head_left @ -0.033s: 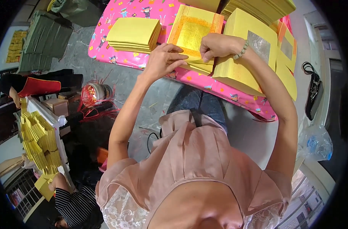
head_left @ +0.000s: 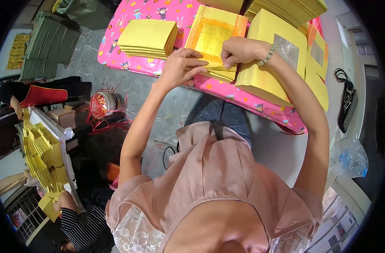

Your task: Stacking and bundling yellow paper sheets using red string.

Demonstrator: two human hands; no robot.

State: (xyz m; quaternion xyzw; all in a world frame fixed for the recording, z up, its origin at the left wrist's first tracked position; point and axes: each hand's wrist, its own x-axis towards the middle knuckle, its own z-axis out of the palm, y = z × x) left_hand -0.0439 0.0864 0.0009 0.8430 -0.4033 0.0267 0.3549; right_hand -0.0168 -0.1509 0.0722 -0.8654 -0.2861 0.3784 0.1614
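joss-paper stack (head_left: 216, 37), near edge of surface (head_left: 146, 65): prob. light, creasable; hold edges. l. hand (head_left: 182, 67) half-spread, r. hand (head_left: 244, 50) curled; pinch unconf'd.

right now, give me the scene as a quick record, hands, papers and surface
left hand: fingers at near left corner of gold-centred paper stack
right hand: curled over that stack's near right side, grip unclear
left neighbour: folded yellow stack
right neighbour: thicker yellow stack, silver patch on top
surface: pink patterned cover

Bright centre, black rim, bent edges
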